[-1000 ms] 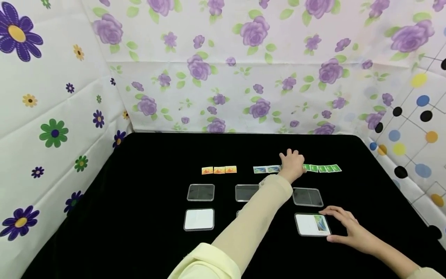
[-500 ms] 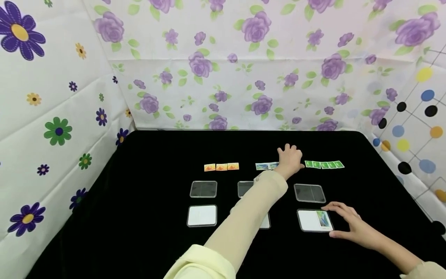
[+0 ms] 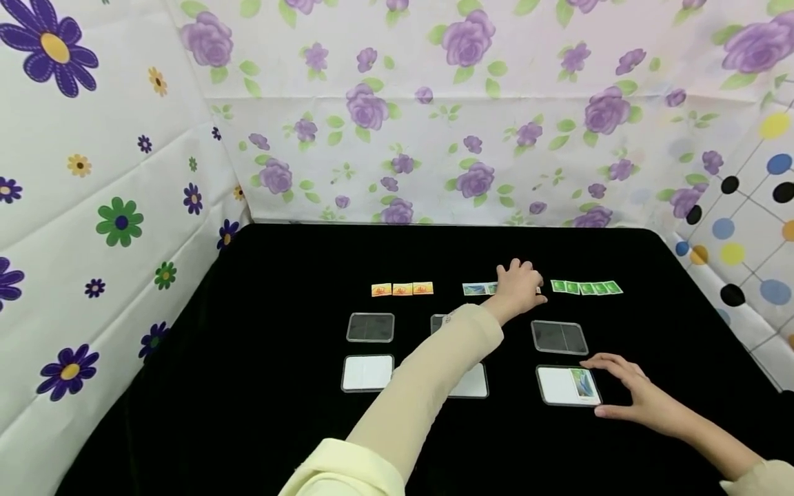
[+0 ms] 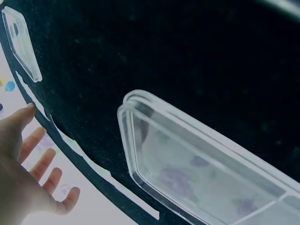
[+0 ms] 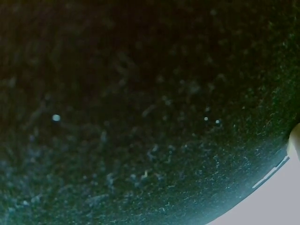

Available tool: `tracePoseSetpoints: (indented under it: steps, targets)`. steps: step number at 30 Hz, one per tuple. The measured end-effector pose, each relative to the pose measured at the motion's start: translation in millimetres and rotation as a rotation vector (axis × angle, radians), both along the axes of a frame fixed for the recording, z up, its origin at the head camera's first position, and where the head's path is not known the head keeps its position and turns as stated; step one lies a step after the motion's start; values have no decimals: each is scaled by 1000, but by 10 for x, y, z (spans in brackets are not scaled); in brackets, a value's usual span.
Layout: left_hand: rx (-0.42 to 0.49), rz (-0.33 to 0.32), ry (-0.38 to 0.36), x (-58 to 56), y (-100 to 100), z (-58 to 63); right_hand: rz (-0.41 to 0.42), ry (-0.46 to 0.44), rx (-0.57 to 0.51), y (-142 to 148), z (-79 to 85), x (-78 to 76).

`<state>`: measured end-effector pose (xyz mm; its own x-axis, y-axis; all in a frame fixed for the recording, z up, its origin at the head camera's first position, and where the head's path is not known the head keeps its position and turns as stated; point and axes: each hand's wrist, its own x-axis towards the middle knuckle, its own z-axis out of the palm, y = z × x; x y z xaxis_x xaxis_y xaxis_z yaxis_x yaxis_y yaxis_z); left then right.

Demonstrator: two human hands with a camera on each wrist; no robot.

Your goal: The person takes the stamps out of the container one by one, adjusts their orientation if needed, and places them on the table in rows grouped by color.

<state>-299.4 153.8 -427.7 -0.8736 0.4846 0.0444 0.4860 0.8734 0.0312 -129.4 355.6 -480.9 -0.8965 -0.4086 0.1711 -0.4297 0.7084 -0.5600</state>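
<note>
My left hand [image 3: 517, 288] reaches over the row of blue stamps [image 3: 474, 289], covering part of it. Its fingers are spread, and the left wrist view shows nothing in the hand [image 4: 21, 183]. Around the right end of a flat clear case with a white insert [image 3: 554, 384], my right hand [image 3: 645, 399] has its thumb and forefinger at the two corners. One blue stamp [image 3: 583, 384] lies upright on that insert, at the right side. Green stamps [image 3: 586, 287] lie in a row to the right of my left hand. Only a sliver of skin [image 5: 295, 140] shows in the right wrist view.
Three orange stamps [image 3: 402, 289] lie at the back, left of the blue ones. Clear lids [image 3: 370, 328] [image 3: 560, 337] and white-lined cases [image 3: 368, 373] stand in two rows. My left forearm hides parts of the middle pair. Patterned cloth walls [image 3: 372, 151] enclose the black table [image 3: 205, 386].
The left hand has shifted slightly left off the green stamps and stays over the blue row. The right hand keeps its place at the case. The whole view has tilted a little.
</note>
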Motion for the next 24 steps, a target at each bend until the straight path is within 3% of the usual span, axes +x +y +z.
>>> tracePoseSetpoints:
  steps: [11,24]
  targets:
    - [33,-52,2,177,-187,46,38,30,54,52,44,-40]
    - [57,-93,22,322,-432,35,103,36,-4,68,13,-85]
